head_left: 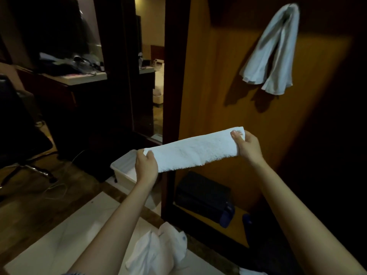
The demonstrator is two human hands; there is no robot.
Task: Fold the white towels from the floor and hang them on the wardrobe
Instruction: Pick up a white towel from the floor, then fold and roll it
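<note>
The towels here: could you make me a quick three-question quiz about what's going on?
1. True or false: one towel already hangs inside the wardrobe.
2. The folded towel is held by: A) the left hand only, B) both hands, C) neither.
3. What lies on the floor near the person's arms?

Key: 1 true. 2 B, the right hand grips the other end. 3 a crumpled white cloth.

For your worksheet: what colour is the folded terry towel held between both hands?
White, seen best in the head view: folded terry towel.
</note>
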